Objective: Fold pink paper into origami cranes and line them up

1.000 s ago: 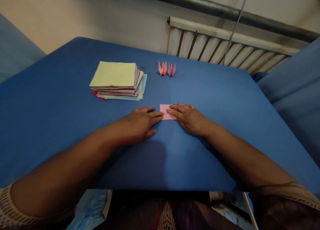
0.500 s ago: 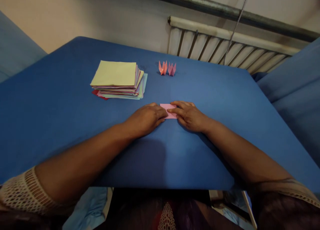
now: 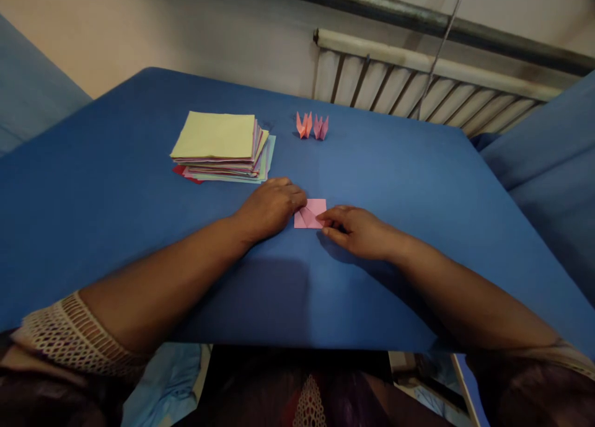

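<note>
A small folded piece of pink paper (image 3: 310,219) lies flat on the blue table in front of me, crease lines showing on its face. My left hand (image 3: 274,205) rests at its upper left corner, fingers curled together and pressing on the paper. At the lower right edge my right hand (image 3: 356,230) pinches the paper between thumb and fingers. Farther back stand two small folded paper figures with pointed tips, an orange one (image 3: 304,126) and a pinkish-purple one (image 3: 320,127).
A thick stack of coloured paper (image 3: 214,136), pale yellow on top, sits left of the figures. The blue-covered table (image 3: 400,173) reaches back to a wall with a white radiator (image 3: 356,80). Blue fabric (image 3: 553,148) hangs at the right.
My left hand has shifted to the paper's upper left corner. My right hand has moved down to its lower right edge, its fingers now drawn into a pinch; more of the paper shows.
</note>
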Available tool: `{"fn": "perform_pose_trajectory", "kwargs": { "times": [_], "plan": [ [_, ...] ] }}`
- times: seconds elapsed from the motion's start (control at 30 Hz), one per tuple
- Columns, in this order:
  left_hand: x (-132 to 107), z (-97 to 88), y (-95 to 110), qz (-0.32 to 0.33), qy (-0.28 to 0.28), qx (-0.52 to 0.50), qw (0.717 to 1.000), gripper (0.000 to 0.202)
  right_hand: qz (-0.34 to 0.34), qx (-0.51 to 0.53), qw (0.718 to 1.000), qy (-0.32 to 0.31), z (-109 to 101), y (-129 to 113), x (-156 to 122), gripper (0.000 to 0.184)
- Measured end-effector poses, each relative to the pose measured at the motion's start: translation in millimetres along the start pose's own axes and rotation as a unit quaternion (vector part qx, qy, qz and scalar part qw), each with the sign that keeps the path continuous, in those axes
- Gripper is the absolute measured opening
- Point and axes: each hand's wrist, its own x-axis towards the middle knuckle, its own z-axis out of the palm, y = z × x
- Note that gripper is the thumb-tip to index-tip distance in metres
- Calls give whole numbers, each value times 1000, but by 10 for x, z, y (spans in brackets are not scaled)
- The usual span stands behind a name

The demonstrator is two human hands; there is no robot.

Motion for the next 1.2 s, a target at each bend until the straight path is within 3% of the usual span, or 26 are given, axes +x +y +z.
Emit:
{"fn": "perform_pose_trajectory", "kwargs": {
  "times": [0.13, 0.27, 0.37, 0.5, 0.6, 0.77, 0.93, 1.2],
  "plan": [
    [-2, -47, 77, -36, -1, -55, 998, 20, 10, 62, 998, -25, 28, 21, -2, 27],
    [-49, -69, 175, -49, -6, -70, 996, 19, -27, 12, 997, 75, 72, 245, 98, 32],
    [-74, -63, 204, -43, -17, -77, 996, 21, -82, 27, 991, 106, 92, 354, 163, 30],
    [-107, -98, 181, -56, -25, -106, 992, 17, -73, 50, 986, 140, 105, 364, 182, 41],
    [-143, -153, 173, -37, -49, -107, 992, 19, -74, -20, 992, 95, 96, 345, 173, 48],
    [-174, -193, 183, 5, -58, -70, 996, 24, -86, -70, 993, 35, 36, 285, 137, 41],
    [-178, -204, 157, 16, -63, -20, 998, 27, -66, -79, 994, 40, 47, 180, 87, 36],
    [-181, -221, 141, 14, -64, -55, 996, 25, -54, -71, 992, 85, 154, 161, 130, 24]
  ]
}}
